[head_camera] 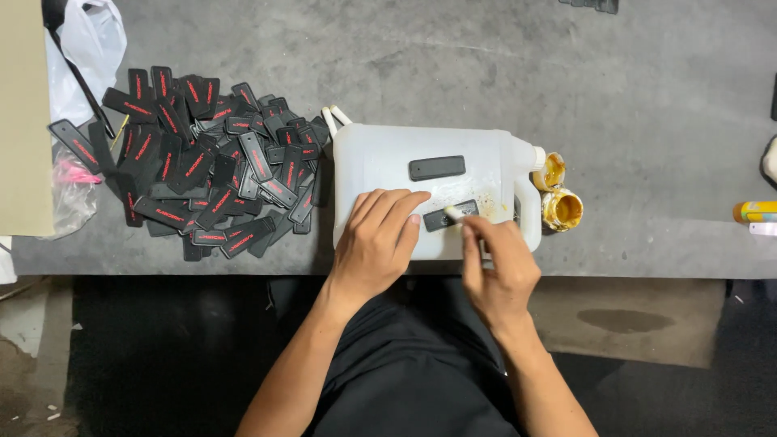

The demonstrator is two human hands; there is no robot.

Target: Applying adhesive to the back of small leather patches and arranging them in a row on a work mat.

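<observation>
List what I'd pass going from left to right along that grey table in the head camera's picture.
Beige board → pile of black tags with red marks → white plastic jug lying on its side → left hand → right hand → small pot of yellow paste → yellow tube at the edge.

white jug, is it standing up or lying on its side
On its side: the white jug lies flat on the table, neck pointing right, black tags resting on its broad face.
</observation>
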